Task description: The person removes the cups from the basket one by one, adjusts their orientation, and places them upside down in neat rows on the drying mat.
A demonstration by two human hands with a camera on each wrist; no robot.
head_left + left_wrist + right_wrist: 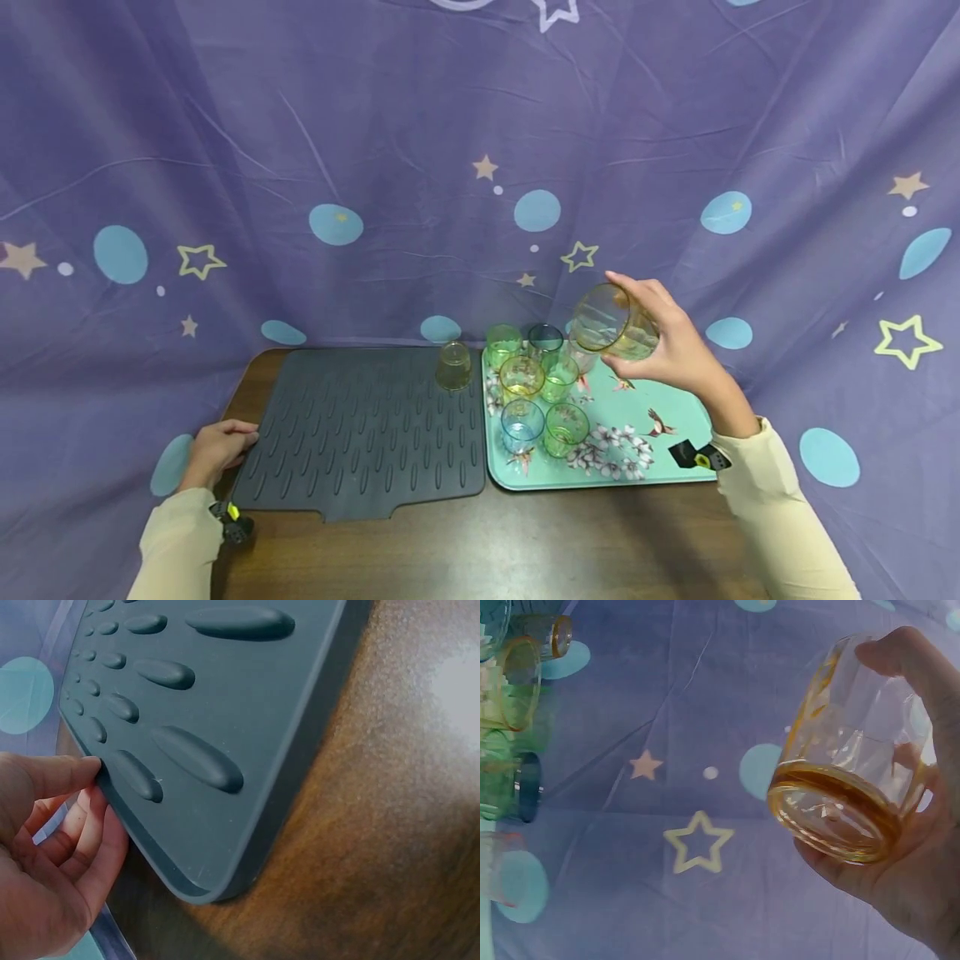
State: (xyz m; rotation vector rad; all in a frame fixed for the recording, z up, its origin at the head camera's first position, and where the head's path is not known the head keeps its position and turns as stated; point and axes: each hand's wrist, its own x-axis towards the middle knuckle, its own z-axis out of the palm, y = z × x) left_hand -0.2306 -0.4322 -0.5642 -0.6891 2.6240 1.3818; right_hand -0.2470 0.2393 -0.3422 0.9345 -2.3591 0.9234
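your right grip [670, 348]: thumb and fingers curled round one yellow glass [617, 323], tilted, raised on the tray [681, 398] side. step in hand, seemingly: turning it over. next move likely calls for rim-down placement on the mat [360, 425], beside the upturned glass [454, 367]. your left grip [217, 450]: pinching the mat's edge.

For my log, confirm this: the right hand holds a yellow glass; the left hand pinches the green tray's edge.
The left hand isn't at the green tray: the left wrist view shows it pinching the dark mat. The right hand holds a yellow glass.
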